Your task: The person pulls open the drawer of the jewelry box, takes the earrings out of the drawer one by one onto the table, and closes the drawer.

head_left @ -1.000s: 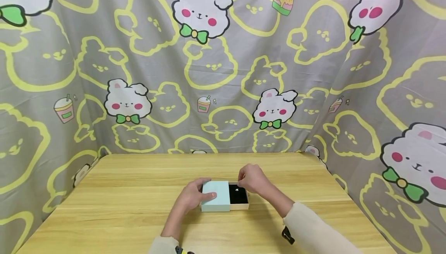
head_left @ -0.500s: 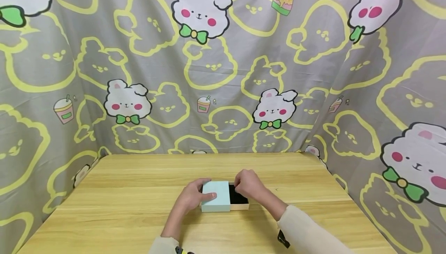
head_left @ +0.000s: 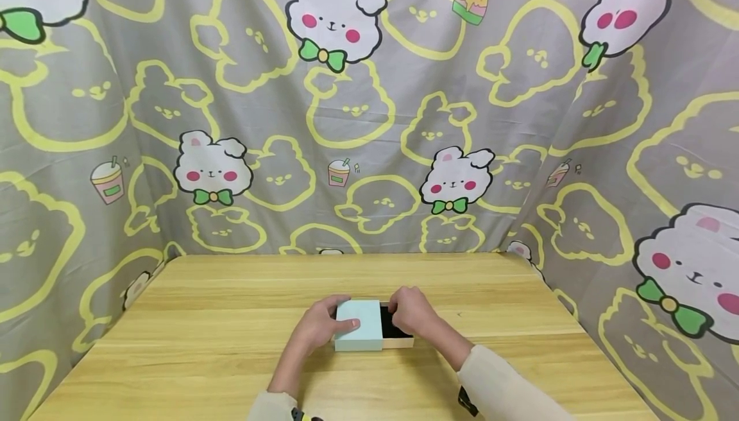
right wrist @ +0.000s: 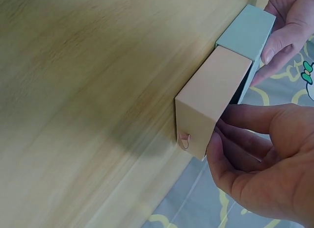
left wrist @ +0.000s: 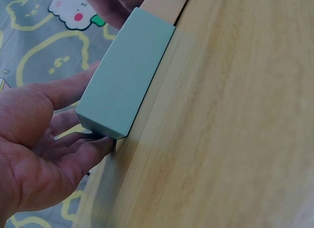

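A light-blue slide box [head_left: 359, 326] lies on the table, its pale peach drawer [head_left: 398, 343] pulled partway out to the right. My left hand [head_left: 317, 325] grips the blue sleeve, thumb on top and fingers around the far left corner; the left wrist view shows the same hand [left wrist: 44, 135] against the sleeve's end. Over the drawer, my right hand [head_left: 412, 310] has curled fingers whose tips dip to the black lining [head_left: 394, 329]. What lies between those fingertips is hidden. In the right wrist view, a small ribbon tab [right wrist: 184, 140] sticks out of the drawer's end.
The wooden table [head_left: 231, 305] extends around the box on all sides. A grey curtain [head_left: 369, 106] with yellow outlines and white cartoon animals hangs behind it and at both sides. A tiny dark mark [head_left: 459, 314] shows on the tabletop to the right.
My right hand has come down and slightly nearer onto the drawer. It now covers the small white star-shaped piece seen on the black lining earlier. My left hand and the box stay put.
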`<action>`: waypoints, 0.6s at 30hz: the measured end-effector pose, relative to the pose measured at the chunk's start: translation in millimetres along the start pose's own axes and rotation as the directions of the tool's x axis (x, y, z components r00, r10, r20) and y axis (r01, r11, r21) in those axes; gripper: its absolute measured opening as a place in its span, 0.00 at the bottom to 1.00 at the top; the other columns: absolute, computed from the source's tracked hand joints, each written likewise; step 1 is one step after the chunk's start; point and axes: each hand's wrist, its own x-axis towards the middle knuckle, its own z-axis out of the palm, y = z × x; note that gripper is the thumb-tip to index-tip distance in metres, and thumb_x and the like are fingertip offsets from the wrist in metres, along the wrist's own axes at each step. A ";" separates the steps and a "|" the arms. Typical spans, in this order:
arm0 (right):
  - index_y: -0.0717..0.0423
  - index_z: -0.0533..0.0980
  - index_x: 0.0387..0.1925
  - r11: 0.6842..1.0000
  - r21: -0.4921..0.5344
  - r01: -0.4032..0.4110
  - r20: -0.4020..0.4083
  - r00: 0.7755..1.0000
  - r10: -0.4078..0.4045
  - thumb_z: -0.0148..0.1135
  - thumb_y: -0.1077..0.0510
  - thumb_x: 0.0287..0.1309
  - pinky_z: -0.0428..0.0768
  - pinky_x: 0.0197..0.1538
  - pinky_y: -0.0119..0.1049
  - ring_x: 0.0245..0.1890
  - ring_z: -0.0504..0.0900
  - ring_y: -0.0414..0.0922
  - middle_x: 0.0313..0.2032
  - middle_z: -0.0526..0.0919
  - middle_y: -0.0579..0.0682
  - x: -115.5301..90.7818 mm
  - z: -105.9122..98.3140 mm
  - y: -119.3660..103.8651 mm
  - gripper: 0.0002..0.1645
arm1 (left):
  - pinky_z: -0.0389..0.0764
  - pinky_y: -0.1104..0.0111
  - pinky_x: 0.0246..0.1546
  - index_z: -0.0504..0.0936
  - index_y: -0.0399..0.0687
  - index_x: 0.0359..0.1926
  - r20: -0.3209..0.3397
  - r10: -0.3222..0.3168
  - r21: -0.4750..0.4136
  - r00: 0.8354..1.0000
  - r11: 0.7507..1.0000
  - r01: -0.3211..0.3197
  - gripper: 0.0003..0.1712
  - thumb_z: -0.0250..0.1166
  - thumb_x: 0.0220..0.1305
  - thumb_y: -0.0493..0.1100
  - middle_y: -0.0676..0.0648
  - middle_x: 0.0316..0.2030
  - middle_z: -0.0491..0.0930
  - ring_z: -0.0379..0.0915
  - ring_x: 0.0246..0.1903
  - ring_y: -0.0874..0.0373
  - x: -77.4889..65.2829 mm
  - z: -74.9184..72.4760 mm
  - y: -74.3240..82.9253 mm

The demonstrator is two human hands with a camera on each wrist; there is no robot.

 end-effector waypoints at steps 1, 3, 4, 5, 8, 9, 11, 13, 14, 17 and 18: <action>0.62 0.87 0.29 1.000 -0.004 0.007 -0.001 1.000 -0.007 0.58 0.78 0.41 0.87 0.42 0.48 0.42 0.87 0.58 0.34 0.90 0.55 -0.4 -0.3 -0.2 0.18 | 0.71 0.39 0.62 0.75 0.49 0.69 -0.001 0.005 0.003 1.000 1.000 -0.005 0.40 0.77 0.57 0.54 0.33 0.67 0.72 0.67 0.67 0.33 -0.2 0.1 0.3; 0.62 0.86 0.28 1.000 -0.008 0.012 0.002 1.000 -0.012 0.57 0.79 0.41 0.87 0.42 0.48 0.41 0.87 0.58 0.33 0.89 0.55 -1.3 -0.7 -0.2 0.17 | 0.71 0.38 0.63 0.75 0.49 0.69 0.003 0.003 0.002 1.000 1.000 -0.003 0.40 0.77 0.57 0.54 0.33 0.67 0.72 0.66 0.68 0.32 -0.1 1.0 0.0; 0.63 0.86 0.28 1.000 -0.011 0.013 0.003 1.000 -0.013 0.57 0.79 0.41 0.87 0.42 0.48 0.41 0.87 0.58 0.33 0.89 0.55 -1.6 -1.2 -0.4 0.17 | 0.70 0.38 0.63 0.75 0.50 0.69 0.004 0.002 0.002 1.000 1.000 -0.002 0.41 0.77 0.57 0.55 0.33 0.68 0.72 0.66 0.68 0.32 0.0 1.2 0.1; 0.63 0.86 0.28 1.000 -0.013 0.014 0.004 1.000 -0.014 0.57 0.79 0.41 0.87 0.42 0.48 0.41 0.87 0.57 0.32 0.89 0.55 -2.0 -1.7 -0.6 0.17 | 0.70 0.38 0.63 0.75 0.50 0.69 0.005 0.002 0.002 1.000 1.000 -0.002 0.41 0.77 0.57 0.55 0.33 0.68 0.72 0.66 0.68 0.32 0.2 1.4 0.2; 0.63 0.86 0.27 1.000 -0.019 0.011 0.009 1.000 -0.010 0.57 0.79 0.42 0.86 0.41 0.48 0.39 0.87 0.57 0.32 0.89 0.55 -2.4 -2.4 -1.0 0.16 | 0.70 0.38 0.63 0.75 0.50 0.69 0.004 0.001 -0.001 1.000 1.000 -0.001 0.40 0.76 0.57 0.55 0.33 0.68 0.72 0.66 0.68 0.32 1.1 1.7 0.1; 0.63 0.86 0.27 1.000 -0.022 0.011 0.007 1.000 -0.011 0.57 0.79 0.42 0.86 0.41 0.47 0.39 0.87 0.56 0.32 0.89 0.55 -2.2 -2.2 -1.1 0.16 | 0.70 0.38 0.63 0.75 0.50 0.69 0.004 -0.002 0.001 1.000 1.000 0.002 0.41 0.76 0.57 0.55 0.33 0.68 0.72 0.66 0.68 0.32 1.3 1.6 0.1; 0.62 0.85 0.27 0.999 -0.030 0.012 0.008 1.000 -0.012 0.58 0.78 0.43 0.86 0.41 0.47 0.38 0.86 0.55 0.32 0.88 0.54 -1.7 -1.2 -0.8 0.15 | 0.71 0.39 0.63 0.74 0.50 0.69 0.002 -0.002 -0.001 1.000 1.000 0.002 0.40 0.76 0.58 0.55 0.33 0.67 0.73 0.67 0.67 0.33 1.1 0.9 0.6; 0.61 0.85 0.26 0.999 -0.035 0.010 0.008 1.000 -0.010 0.58 0.78 0.43 0.86 0.39 0.46 0.37 0.86 0.54 0.31 0.88 0.53 -1.2 -0.2 -0.6 0.15 | 0.72 0.40 0.63 0.74 0.49 0.69 0.002 0.000 0.002 1.000 1.000 0.000 0.41 0.76 0.58 0.54 0.33 0.66 0.73 0.68 0.67 0.34 0.8 0.5 0.6; 0.61 0.84 0.26 0.999 -0.037 0.011 0.008 1.000 -0.011 0.58 0.78 0.44 0.85 0.39 0.45 0.36 0.85 0.53 0.31 0.87 0.53 -1.1 0.2 -0.5 0.15 | 0.72 0.40 0.63 0.74 0.49 0.69 0.003 0.000 0.004 1.000 1.000 0.000 0.41 0.76 0.58 0.54 0.33 0.66 0.74 0.69 0.66 0.35 0.6 0.3 0.7; 0.60 0.83 0.25 0.999 -0.035 0.011 0.010 1.000 -0.010 0.58 0.78 0.45 0.84 0.36 0.43 0.32 0.83 0.49 0.29 0.86 0.51 -1.1 0.8 -0.5 0.14 | 0.73 0.41 0.62 0.74 0.48 0.69 0.005 0.006 0.005 1.000 1.000 -0.006 0.41 0.77 0.58 0.54 0.33 0.66 0.74 0.70 0.66 0.35 -0.2 -0.1 1.0; 0.59 0.83 0.25 0.999 -0.033 0.011 0.011 1.000 -0.010 0.58 0.78 0.46 0.84 0.35 0.42 0.31 0.82 0.47 0.29 0.86 0.51 -1.4 0.9 -0.6 0.14 | 0.73 0.41 0.62 0.74 0.47 0.69 0.006 0.007 0.005 1.000 1.000 -0.007 0.41 0.77 0.58 0.54 0.33 0.66 0.74 0.70 0.65 0.35 -0.3 0.0 0.7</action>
